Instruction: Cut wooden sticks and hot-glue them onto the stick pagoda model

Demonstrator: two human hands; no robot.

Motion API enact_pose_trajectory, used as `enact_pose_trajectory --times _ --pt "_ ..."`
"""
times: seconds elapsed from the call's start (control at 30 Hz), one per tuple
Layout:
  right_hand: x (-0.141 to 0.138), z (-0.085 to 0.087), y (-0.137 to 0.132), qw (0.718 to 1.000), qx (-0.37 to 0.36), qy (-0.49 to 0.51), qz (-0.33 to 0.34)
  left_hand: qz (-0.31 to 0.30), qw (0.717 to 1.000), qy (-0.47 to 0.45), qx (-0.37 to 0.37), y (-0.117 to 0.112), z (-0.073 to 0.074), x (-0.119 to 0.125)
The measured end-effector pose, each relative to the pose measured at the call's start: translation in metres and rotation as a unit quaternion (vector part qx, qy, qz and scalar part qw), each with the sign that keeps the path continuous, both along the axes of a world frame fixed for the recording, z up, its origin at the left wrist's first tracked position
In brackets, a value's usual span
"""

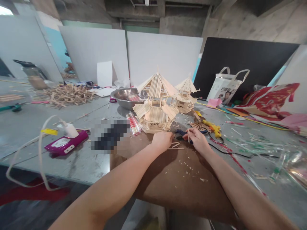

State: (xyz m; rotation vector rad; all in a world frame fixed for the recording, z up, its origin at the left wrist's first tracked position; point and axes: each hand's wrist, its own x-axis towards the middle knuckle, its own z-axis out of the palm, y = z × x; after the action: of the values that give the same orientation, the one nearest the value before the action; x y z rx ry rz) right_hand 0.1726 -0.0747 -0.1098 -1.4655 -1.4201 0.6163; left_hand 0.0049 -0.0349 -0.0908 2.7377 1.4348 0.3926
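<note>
My left hand (163, 141) is closed at the front base of a pagoda model (157, 113) built of thin wooden sticks. Its fingertips are turned away, so what they pinch is hidden. To the right, my right hand (197, 139) pinches a short wooden stick (188, 136) held nearly upright. Beside those fingers lies a dark blue-handled tool (180, 132), partly covered by the hand. Several cut stick pieces (176, 148) rest between my hands on a brown board (168, 172). A second, smaller stick pagoda (184, 95) stands behind the first.
A yellow glue gun (213, 127) with a black cord lies right of my right hand. Left are packaged sticks (133, 123), a steel bowl (128, 98), a stick pile (69, 95) and a purple power strip (67, 142). Plastic wrappers (261, 150) litter the right side.
</note>
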Motion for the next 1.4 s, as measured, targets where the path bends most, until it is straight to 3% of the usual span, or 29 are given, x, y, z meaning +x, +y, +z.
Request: enact_pose_trajectory --times 0.1,0.2,0.3,0.37,0.47,0.6,0.73,0.8,0.9,1.0,1.13,1.4 --pt "0.002 -0.001 0.004 0.987 0.017 0.161 0.011 -0.007 1.000 0.016 -0.013 0.001 -0.003 0.000" --pt "-0.001 0.003 0.001 0.980 0.020 0.200 0.001 -0.042 0.999 -0.017 0.018 -0.002 -0.005 0.000" --pt "-0.006 0.006 -0.003 0.964 0.007 0.264 0.029 -0.092 0.988 -0.115 0.044 -0.006 -0.002 0.002" --pt "-0.008 0.007 -0.004 0.952 0.006 0.301 0.052 -0.127 0.975 -0.181 0.005 -0.007 0.000 0.004" --pt "-0.010 0.006 -0.004 0.943 0.013 0.323 0.074 -0.159 0.947 -0.252 -0.118 -0.006 0.000 0.008" --pt "-0.011 0.006 -0.005 0.943 0.008 0.319 0.098 -0.139 0.889 -0.348 -0.263 -0.004 -0.003 0.010" --pt "-0.011 0.010 -0.006 0.947 0.018 0.312 0.080 -0.106 0.837 -0.438 -0.309 -0.004 0.006 0.007" --pt "-0.010 0.012 -0.007 0.950 0.018 0.305 0.070 -0.083 0.787 -0.523 -0.317 -0.001 0.018 0.003" --pt "-0.009 0.011 -0.008 0.956 0.007 0.286 0.062 -0.049 0.681 -0.659 -0.314 0.007 0.042 -0.006" --pt "-0.008 0.008 -0.008 0.963 -0.006 0.263 0.062 -0.020 0.616 -0.723 -0.311 0.019 0.064 -0.013" --pt "-0.009 0.004 -0.009 0.970 -0.014 0.231 0.066 -0.007 0.590 -0.737 -0.330 0.030 0.078 -0.013" --pt "-0.009 0.003 -0.009 0.977 -0.023 0.200 0.065 0.027 0.547 -0.762 -0.345 0.040 0.086 -0.006"
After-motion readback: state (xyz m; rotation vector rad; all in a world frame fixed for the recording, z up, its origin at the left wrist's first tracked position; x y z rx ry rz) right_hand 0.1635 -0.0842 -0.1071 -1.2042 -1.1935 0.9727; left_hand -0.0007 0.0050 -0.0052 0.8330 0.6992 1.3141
